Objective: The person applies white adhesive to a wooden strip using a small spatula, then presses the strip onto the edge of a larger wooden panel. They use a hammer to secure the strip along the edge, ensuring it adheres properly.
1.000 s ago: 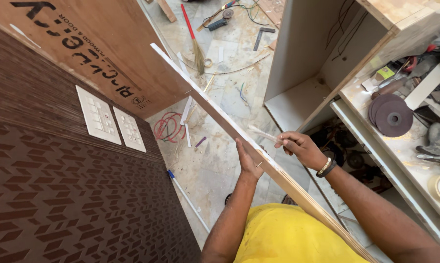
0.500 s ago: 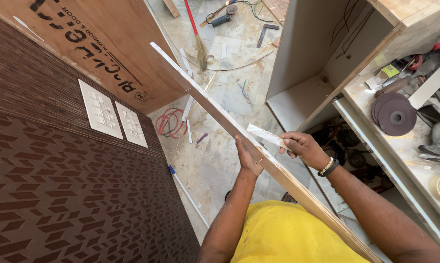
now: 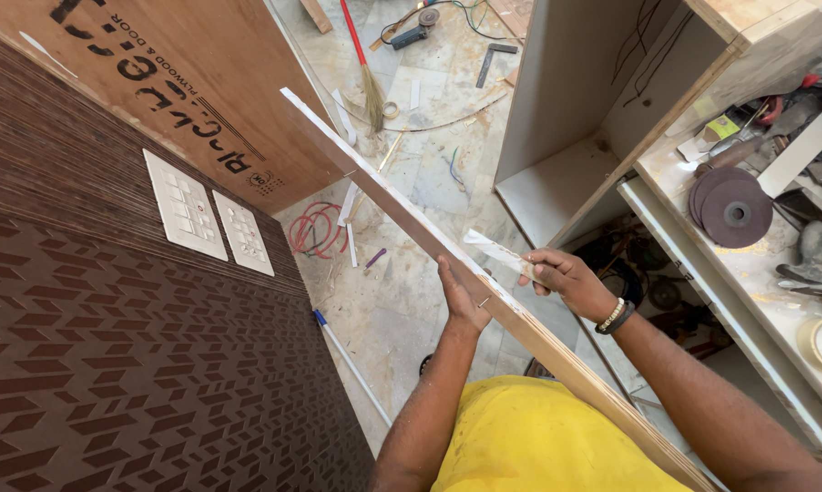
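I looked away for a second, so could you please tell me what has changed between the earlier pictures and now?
Very little: the right hand has slid its thin pale strip slightly along the long laminated plywood board's edge. The left hand still steadies the board; nothing was released.

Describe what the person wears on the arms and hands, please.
Both arms are bare, with no sleeves reaching the forearms and no gloves. The left hand carries nothing on the wrist. The right hand has a black band and a pale beaded bracelet on the wrist. A yellow shirt covers the body.
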